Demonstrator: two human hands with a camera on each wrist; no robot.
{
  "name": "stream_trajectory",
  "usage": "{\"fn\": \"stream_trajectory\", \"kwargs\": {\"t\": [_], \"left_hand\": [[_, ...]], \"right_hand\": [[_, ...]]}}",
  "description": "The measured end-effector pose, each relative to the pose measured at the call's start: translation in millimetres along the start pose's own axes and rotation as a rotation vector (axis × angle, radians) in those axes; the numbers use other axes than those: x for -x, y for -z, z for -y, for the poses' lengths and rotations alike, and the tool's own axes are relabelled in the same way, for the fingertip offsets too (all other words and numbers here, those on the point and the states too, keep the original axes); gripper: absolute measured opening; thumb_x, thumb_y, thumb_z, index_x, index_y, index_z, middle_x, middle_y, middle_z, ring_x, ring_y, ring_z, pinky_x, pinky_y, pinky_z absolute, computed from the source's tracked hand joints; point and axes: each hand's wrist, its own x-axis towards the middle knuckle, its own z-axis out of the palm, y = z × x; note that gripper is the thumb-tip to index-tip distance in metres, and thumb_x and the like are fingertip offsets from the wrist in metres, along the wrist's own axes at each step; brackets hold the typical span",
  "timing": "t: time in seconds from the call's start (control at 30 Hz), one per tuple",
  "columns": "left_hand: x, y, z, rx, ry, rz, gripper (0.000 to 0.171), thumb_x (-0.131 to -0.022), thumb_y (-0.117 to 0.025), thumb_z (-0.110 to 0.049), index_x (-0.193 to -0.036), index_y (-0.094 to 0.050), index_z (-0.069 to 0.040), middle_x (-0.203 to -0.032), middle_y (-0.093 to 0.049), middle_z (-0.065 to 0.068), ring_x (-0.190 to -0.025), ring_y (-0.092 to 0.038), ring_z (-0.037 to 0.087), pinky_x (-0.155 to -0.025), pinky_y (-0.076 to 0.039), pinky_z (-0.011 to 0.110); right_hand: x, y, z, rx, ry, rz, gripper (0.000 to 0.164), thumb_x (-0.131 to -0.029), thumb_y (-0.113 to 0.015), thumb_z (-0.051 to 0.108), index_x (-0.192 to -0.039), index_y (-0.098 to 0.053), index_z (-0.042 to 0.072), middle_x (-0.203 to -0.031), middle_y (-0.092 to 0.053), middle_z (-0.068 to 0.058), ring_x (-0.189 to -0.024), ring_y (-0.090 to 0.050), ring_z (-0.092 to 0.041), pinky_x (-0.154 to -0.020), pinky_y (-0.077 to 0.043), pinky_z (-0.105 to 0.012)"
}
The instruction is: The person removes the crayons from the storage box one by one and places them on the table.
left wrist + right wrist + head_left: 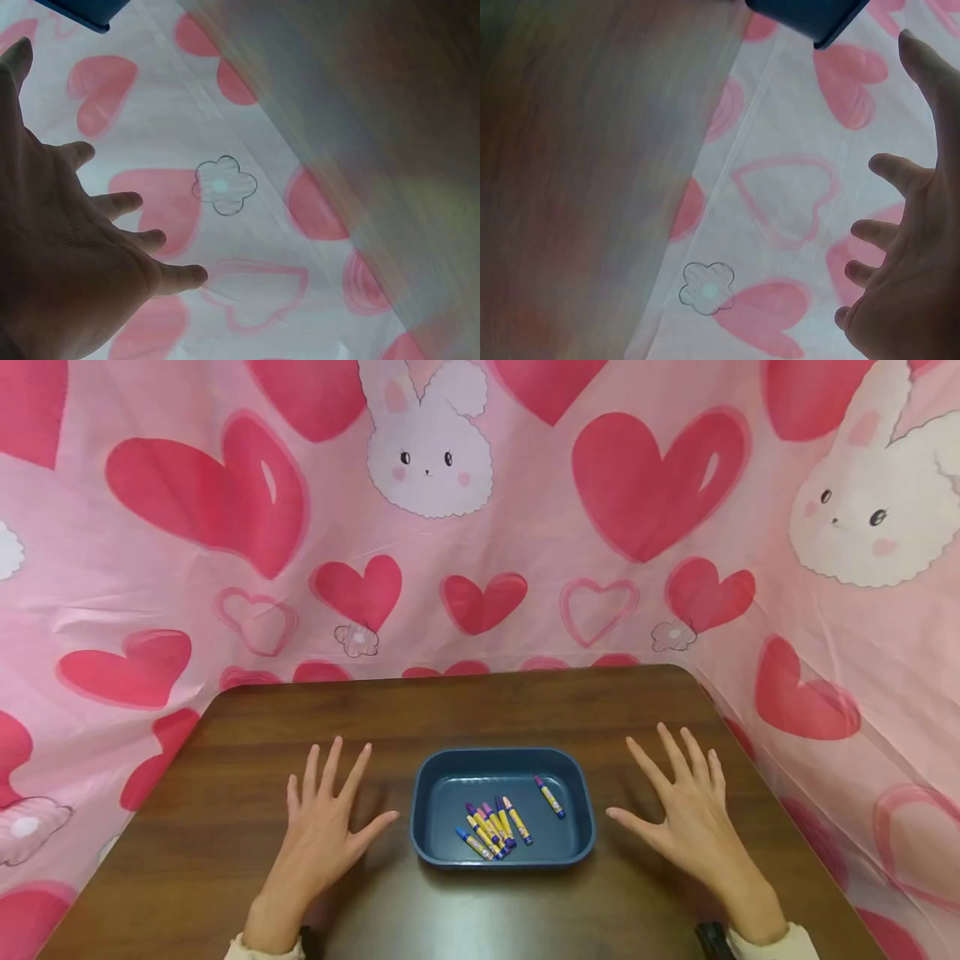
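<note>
Between the two hands a dark blue rectangular tray (502, 758) sits on the table. Several yellow-wrapped crayons (487, 828) with purple, blue and pink tips lie bunched in its lower middle. One separate crayon (550, 797) lies at the tray's right side. To the left of the tray, the left hand (322, 822) has its fingers spread and holds nothing; its thumb points at the tray's left wall. On the other side, the right hand (690, 818) is likewise spread, its thumb tip just off the tray's right wall. Both wrist views show the hands with fingers apart and a tray corner at the top.
A brown wood-grain table (502, 714) carries the tray near its middle. Behind it and at both sides hangs a pink cloth (540, 543) printed with red hearts and white bunnies. A dark band (714, 941) is worn at the right wrist.
</note>
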Motion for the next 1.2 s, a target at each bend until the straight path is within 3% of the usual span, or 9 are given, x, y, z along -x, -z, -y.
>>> {"fn": "stream_trajectory", "kwargs": {"t": [0.1,0.2,0.37,0.5,0.63,0.73,0.87,1.03,1.2], "left_hand": [[1.7,0.2,-1.1,0.004,-0.004,0.001,0.098,-0.079,-0.068,-0.067,-0.159,-0.023,-0.033,-0.165,-0.013,0.015,-0.149,-0.004,0.044,-0.105,-0.012,0.079],[3.9,0.7,-2.6,0.048,0.006,0.032,0.095,-0.082,-0.068,-0.065,-0.159,-0.021,-0.034,-0.163,-0.016,0.017,-0.149,-0.007,0.045,-0.104,-0.014,0.079],[4.2,3.0,-6.9,0.179,0.068,0.151,0.087,-0.089,-0.063,-0.059,-0.159,-0.016,-0.039,-0.160,-0.021,0.019,-0.145,-0.016,0.048,-0.102,-0.023,0.078],[0.0,5.8,-14.8,0.298,0.112,0.246,0.075,-0.096,-0.058,-0.055,-0.157,-0.015,-0.045,-0.151,-0.039,0.018,-0.135,-0.040,0.042,-0.098,-0.036,0.072],[-6.5,4.5,-23.4,0.459,0.078,0.318,0.064,-0.099,-0.059,-0.044,-0.155,-0.029,-0.037,-0.112,-0.069,0.006,-0.098,-0.067,0.022,-0.087,-0.054,0.048],[-10.6,1.0,-28.1,0.606,0.065,0.415,0.055,-0.101,-0.058,-0.036,-0.152,-0.038,-0.029,-0.083,-0.069,0.000,-0.070,-0.066,0.014,-0.066,-0.056,0.034],[-14.1,-6.7,-31.3,0.771,0.089,0.524,0.050,-0.103,-0.056,-0.032,-0.150,-0.042,-0.023,-0.074,-0.064,0.008,-0.057,-0.063,0.021,-0.052,-0.053,0.034],[-19.3,-16.7,-31.0,0.927,0.127,0.554,0.049,-0.102,-0.058,-0.024,-0.149,-0.043,-0.018,-0.068,-0.061,0.012,-0.048,-0.059,0.024,-0.046,-0.051,0.036],[-21.1,-19.1,-31.5,1.037,0.153,0.560,0.051,-0.101,-0.059,-0.013,-0.149,-0.040,-0.012,-0.062,-0.058,0.015,-0.041,-0.052,0.022,-0.041,-0.047,0.031]], "right_hand": [[-1,0,7,-0.009,0.015,0.005,0.095,-0.071,-0.081,0.057,-0.152,-0.044,0.024,-0.159,-0.028,-0.019,-0.147,-0.014,-0.043,-0.112,-0.005,-0.070],[-1,-1,16,-0.017,0.029,0.007,0.091,-0.072,-0.082,0.054,-0.149,-0.047,0.021,-0.155,-0.033,-0.019,-0.141,-0.024,-0.045,-0.103,-0.019,-0.071],[-4,-4,33,-0.026,0.032,-0.023,0.077,-0.075,-0.083,0.046,-0.140,-0.057,0.014,-0.134,-0.050,-0.019,-0.117,-0.043,-0.041,-0.084,-0.031,-0.057],[-13,-4,46,-0.040,0.050,-0.021,0.059,-0.081,-0.081,0.036,-0.131,-0.063,0.010,-0.115,-0.058,-0.016,-0.105,-0.048,-0.034,-0.078,-0.032,-0.047],[-25,-5,59,-0.069,0.084,0.032,0.045,-0.083,-0.080,0.029,-0.120,-0.069,0.006,-0.103,-0.064,-0.010,-0.099,-0.052,-0.029,-0.079,-0.036,-0.044],[-32,-8,69,-0.085,0.100,0.105,0.038,-0.084,-0.080,0.027,-0.113,-0.072,0.005,-0.100,-0.067,-0.007,-0.096,-0.055,-0.025,-0.081,-0.040,-0.043],[-41,-15,83,-0.102,0.082,0.220,0.033,-0.084,-0.080,0.023,-0.110,-0.073,0.003,-0.103,-0.071,-0.007,-0.094,-0.058,-0.021,-0.082,-0.049,-0.039],[-53,-26,98,-0.152,0.008,0.323,0.028,-0.086,-0.078,0.014,-0.109,-0.073,0.000,-0.100,-0.072,-0.011,-0.085,-0.065,-0.020,-0.076,-0.058,-0.039],[-60,-46,107,-0.102,0.025,0.333,0.011,-0.083,-0.076,0.001,-0.092,-0.070,-0.001,-0.075,-0.066,-0.009,-0.066,-0.062,-0.021,-0.063,-0.056,-0.039]]}}
